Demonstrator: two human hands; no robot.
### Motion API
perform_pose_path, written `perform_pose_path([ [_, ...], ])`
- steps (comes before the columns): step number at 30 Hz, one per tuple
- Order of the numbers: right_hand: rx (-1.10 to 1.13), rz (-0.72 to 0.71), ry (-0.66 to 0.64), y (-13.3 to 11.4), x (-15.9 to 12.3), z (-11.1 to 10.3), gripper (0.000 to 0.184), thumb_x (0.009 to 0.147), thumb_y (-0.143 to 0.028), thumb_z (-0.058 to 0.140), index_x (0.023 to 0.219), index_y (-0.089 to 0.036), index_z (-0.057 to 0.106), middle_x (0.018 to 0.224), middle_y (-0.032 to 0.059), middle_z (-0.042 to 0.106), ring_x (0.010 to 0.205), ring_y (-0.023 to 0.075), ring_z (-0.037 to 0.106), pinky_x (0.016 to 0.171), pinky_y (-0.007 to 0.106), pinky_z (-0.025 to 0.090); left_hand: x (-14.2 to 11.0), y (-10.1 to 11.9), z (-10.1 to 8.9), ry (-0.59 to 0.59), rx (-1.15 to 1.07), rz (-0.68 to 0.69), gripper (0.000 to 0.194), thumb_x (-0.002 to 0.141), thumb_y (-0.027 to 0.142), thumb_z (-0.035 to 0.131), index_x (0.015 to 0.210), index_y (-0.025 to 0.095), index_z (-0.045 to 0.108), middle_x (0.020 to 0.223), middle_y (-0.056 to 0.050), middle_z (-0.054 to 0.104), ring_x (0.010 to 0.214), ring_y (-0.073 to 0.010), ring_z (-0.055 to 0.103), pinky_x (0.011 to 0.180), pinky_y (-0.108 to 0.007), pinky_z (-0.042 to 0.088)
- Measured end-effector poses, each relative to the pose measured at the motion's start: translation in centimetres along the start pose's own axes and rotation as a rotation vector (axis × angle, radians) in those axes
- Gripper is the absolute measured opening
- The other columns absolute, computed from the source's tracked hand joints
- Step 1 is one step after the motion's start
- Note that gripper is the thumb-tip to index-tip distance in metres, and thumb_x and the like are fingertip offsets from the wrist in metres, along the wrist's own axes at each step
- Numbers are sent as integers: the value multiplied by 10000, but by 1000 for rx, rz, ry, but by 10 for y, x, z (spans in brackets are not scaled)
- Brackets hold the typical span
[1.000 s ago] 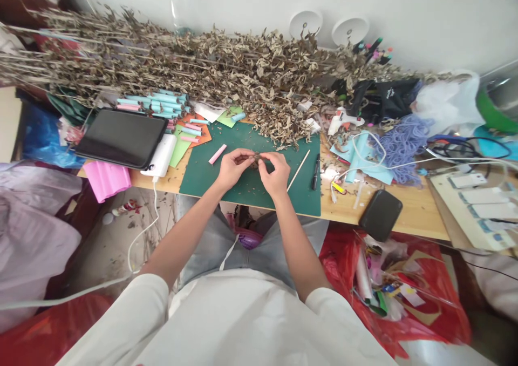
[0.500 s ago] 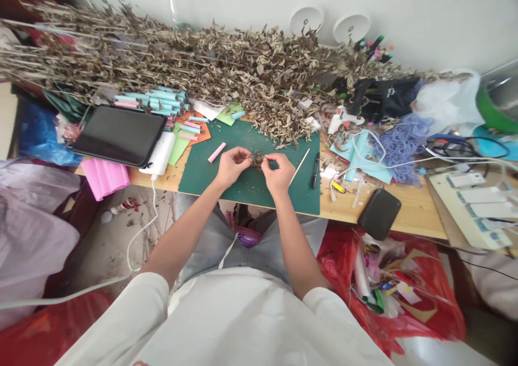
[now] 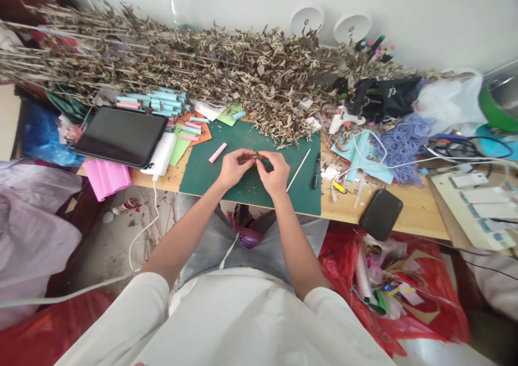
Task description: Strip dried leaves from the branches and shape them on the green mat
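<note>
Over the green cutting mat (image 3: 226, 191), my left hand (image 3: 235, 167) and my right hand (image 3: 273, 173) meet at the fingertips. Both pinch a small clump of dried leaves (image 3: 256, 156), which the fingers mostly hide. A pink paper roll (image 3: 217, 153) lies on the mat left of my left hand. To the right of my right hand rest a thin pale stick (image 3: 298, 169) and a black pen (image 3: 315, 170). Just beyond my hands, a pile of loose dried leaves (image 3: 281, 120) spills onto the mat's far edge.
Dried leafy stalks (image 3: 162, 58) stretch along the wall. A tablet (image 3: 121, 136), a white power bank (image 3: 161, 153) and several blue paper rolls (image 3: 168, 102) lie left. A glue gun (image 3: 345, 120), purple yarn (image 3: 404, 144), a black case (image 3: 380, 214) and a power strip (image 3: 473, 207) occupy the right.
My right hand has moved left, and the fingertips of both hands have come together around the leaf clump. Less of the clump shows now.
</note>
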State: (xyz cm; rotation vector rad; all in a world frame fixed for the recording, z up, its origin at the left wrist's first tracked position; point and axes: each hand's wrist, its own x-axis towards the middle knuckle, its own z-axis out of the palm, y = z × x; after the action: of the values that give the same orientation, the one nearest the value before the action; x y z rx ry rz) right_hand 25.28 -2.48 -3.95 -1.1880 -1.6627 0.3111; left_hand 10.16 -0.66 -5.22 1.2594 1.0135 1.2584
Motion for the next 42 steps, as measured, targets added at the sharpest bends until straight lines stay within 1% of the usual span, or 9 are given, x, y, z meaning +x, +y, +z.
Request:
perform_pose_path([
  [4,-15,9,-27,3,-2,2,122,879,-213,570,860,-234,689,884,46,736,860,201,663,819,353,544,-2,3,1,-27,73,-2,236,731,290,764,905,141,710,886,-61,742,778,-156,689,775,-307,567],
  [8,-45,67,39,5,-2,3,94,826,-189,583,820,-228,668,837,37,719,811,196,661,787,342,543,-3,5,0,13,103,-5,187,737,282,751,851,140,709,811,-48,729,716,-142,667,718,-283,553],
  [13,-67,87,52,6,-1,2,84,829,-197,570,834,-223,650,835,45,708,823,204,645,801,350,529,-1,5,-1,40,41,-19,238,731,327,778,872,143,726,856,-64,739,759,-164,682,774,-330,569],
  [18,-39,136,63,8,-2,3,96,877,-281,596,851,-216,662,817,44,708,781,193,649,778,335,526,0,2,-1,57,45,-18,280,738,365,783,918,155,744,916,-75,751,822,-189,690,835,-364,571],
  [24,-11,86,67,6,-1,2,122,893,-283,586,865,-217,684,849,52,722,819,197,661,802,339,530,1,-3,-2,45,62,14,301,775,378,747,995,173,749,1015,-81,753,903,-203,694,894,-376,555],
  [30,-10,70,41,2,-1,1,72,848,-224,583,843,-222,655,845,44,709,826,201,654,797,348,536,0,5,-3,30,184,80,227,807,376,721,933,196,782,981,-83,760,910,-217,696,888,-376,547],
  [33,-9,46,31,1,-1,1,73,851,-212,582,835,-226,653,851,45,709,841,203,653,806,354,538,-2,8,-2,5,181,63,253,808,403,722,931,191,783,970,-86,762,878,-215,700,859,-368,557],
  [37,10,13,2,1,-1,2,82,868,-214,585,841,-227,662,854,45,713,831,194,658,795,340,540,-3,6,-1,14,131,13,294,735,393,784,928,171,772,966,-85,764,854,-211,706,847,-369,573],
  [42,-47,80,105,8,-3,4,79,866,-238,605,907,-207,665,858,55,722,820,204,669,806,361,528,-3,3,0,61,71,-30,291,734,382,778,911,151,757,896,-78,762,783,-190,700,806,-366,590],
])
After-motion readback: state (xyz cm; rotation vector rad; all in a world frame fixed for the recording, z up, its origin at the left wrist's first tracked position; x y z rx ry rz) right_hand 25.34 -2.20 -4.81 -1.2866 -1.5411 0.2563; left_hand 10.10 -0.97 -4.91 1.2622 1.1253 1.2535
